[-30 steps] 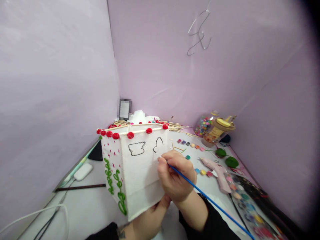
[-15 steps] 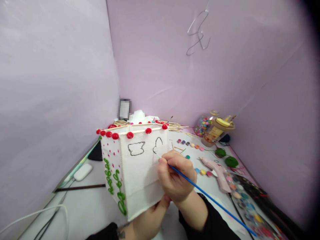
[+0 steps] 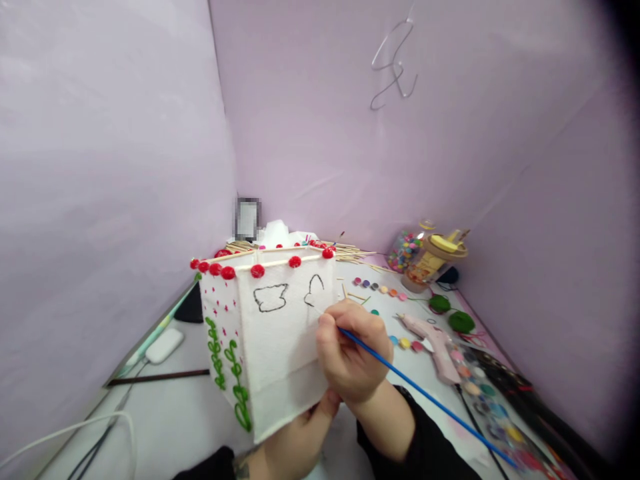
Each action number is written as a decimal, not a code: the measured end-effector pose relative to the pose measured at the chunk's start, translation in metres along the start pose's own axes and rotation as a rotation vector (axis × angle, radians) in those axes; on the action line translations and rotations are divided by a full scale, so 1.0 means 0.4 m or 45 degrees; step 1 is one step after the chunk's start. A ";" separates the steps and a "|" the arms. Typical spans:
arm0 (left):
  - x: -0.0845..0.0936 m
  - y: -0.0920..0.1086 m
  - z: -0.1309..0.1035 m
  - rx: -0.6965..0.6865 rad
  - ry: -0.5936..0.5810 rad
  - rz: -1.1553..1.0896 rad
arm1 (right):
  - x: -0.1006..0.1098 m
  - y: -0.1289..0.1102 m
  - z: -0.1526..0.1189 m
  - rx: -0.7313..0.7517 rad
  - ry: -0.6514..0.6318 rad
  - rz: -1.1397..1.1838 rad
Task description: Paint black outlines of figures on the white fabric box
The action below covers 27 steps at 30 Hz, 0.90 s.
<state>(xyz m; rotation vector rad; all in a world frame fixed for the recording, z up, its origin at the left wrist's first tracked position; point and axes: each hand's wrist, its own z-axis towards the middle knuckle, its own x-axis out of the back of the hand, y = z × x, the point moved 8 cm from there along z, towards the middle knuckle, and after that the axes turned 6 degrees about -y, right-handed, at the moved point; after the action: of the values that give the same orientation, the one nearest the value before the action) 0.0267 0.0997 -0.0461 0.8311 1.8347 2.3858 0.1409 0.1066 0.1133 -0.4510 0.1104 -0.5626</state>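
Holding blue brush [image 3: 425, 393] and white box [image 3: 283, 353]

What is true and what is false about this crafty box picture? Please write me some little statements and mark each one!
1. The right hand holds a blue brush. True.
2. The left hand holds the pink glue gun. False: the left hand holds the white box by its lower part; the pink glue gun lies on the table.
3. Red balls sit along the top edge of the white box. True.
4. The green leaves share one side with the black outlines. False: the green leaves are on a different side from the black outlines.
5. A cup with a yellow lid stands beside a jar of colourful bits. True.
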 end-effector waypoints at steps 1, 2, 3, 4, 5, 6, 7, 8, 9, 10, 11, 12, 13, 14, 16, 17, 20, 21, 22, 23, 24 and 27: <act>-0.011 -0.010 -0.003 0.002 -0.054 -0.006 | 0.000 0.002 -0.001 -0.008 0.002 -0.002; -0.019 -0.021 -0.005 0.015 -0.088 -0.014 | 0.001 0.003 -0.002 -0.015 0.002 -0.004; -0.023 -0.030 -0.008 0.032 -0.094 -0.013 | 0.002 0.005 -0.002 -0.021 0.001 -0.006; -0.024 -0.038 -0.010 0.051 -0.090 -0.008 | 0.002 0.006 -0.002 -0.025 -0.002 -0.009; -0.025 -0.044 -0.012 0.068 -0.087 -0.001 | 0.002 0.006 -0.003 -0.029 -0.005 -0.010; -0.026 -0.050 -0.014 0.085 -0.084 0.007 | 0.003 0.007 -0.002 -0.031 -0.007 -0.010; -0.027 -0.054 -0.015 0.099 -0.087 0.014 | 0.003 0.006 -0.002 -0.031 -0.006 -0.011; -0.027 -0.057 -0.016 0.106 -0.092 0.022 | 0.004 0.006 -0.002 -0.032 -0.005 -0.013; -0.028 -0.059 -0.017 0.113 -0.097 0.030 | 0.004 0.006 -0.002 -0.033 -0.003 -0.014; -0.028 -0.061 -0.017 0.119 -0.101 0.039 | 0.004 0.006 -0.001 -0.034 -0.002 -0.015; -0.027 -0.061 -0.017 0.122 -0.103 0.049 | 0.004 0.007 -0.001 -0.037 0.001 -0.016; -0.027 -0.062 -0.016 0.124 -0.104 0.058 | 0.004 0.007 -0.001 -0.041 0.003 -0.017; -0.027 -0.062 -0.016 0.124 -0.105 0.066 | 0.005 0.008 -0.001 -0.046 0.004 -0.017; -0.028 -0.062 -0.016 0.122 -0.109 0.073 | 0.005 0.009 -0.001 -0.050 0.004 -0.018; -0.030 -0.061 -0.017 0.116 -0.118 0.087 | 0.006 0.009 -0.001 -0.055 0.009 -0.027; -0.030 -0.061 -0.017 0.116 -0.121 0.097 | 0.006 0.009 -0.001 -0.055 0.014 -0.034; -0.031 -0.056 -0.018 0.126 -0.136 0.134 | 0.009 0.008 0.000 -0.051 0.033 -0.052; -0.030 -0.053 -0.017 0.124 -0.136 0.142 | 0.009 0.008 0.000 -0.050 0.036 -0.053; -0.029 -0.047 -0.015 0.112 -0.135 0.145 | 0.008 0.008 0.000 -0.049 0.036 -0.051; -0.027 -0.041 -0.013 0.090 -0.129 0.143 | 0.008 0.008 0.000 -0.048 0.037 -0.047; -0.025 -0.034 -0.010 0.064 -0.122 0.139 | 0.007 0.009 0.000 -0.049 0.039 -0.046; -0.021 -0.018 -0.006 -0.008 -0.107 0.134 | 0.008 0.012 -0.001 -0.066 0.048 -0.054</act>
<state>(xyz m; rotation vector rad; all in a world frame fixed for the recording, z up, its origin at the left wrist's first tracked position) 0.0309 0.0970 -0.0563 1.0357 1.7950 2.3743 0.1460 0.1082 0.1111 -0.4944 0.1518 -0.6107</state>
